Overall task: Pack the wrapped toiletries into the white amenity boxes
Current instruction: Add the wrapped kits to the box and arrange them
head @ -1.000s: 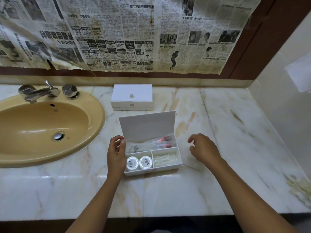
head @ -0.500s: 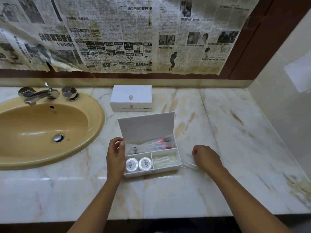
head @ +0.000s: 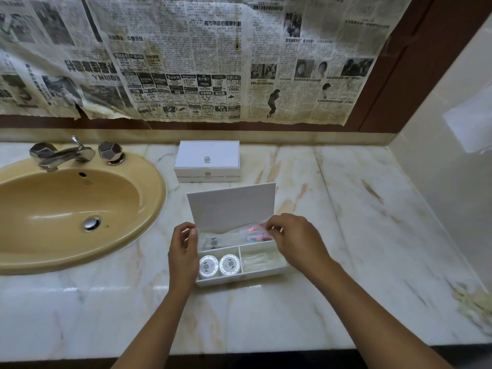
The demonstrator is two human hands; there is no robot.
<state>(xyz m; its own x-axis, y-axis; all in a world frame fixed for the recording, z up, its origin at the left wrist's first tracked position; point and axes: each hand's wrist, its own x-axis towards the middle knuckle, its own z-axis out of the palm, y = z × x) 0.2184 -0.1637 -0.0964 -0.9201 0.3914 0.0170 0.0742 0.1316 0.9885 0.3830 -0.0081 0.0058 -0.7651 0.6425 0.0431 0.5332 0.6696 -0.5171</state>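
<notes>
An open white amenity box stands on the marble counter with its lid raised. Its front left compartment holds two round wrapped soaps, and the front right one holds a clear packet of swabs. A wrapped sachet lies in the back compartment. My left hand grips the box's left wall. My right hand is over the right end of the back compartment, pinching a clear wrapped packet with red print. A second white amenity box sits closed behind.
A tan sink with a chrome tap fills the left of the counter. Newspaper covers the wall behind. A tiled side wall rises at the right. The counter's front edge runs just under my forearms.
My right hand went down to the counter right of the box, took up a clear packet, and moved left and up over the box's back compartment. My left hand stayed on the box.
</notes>
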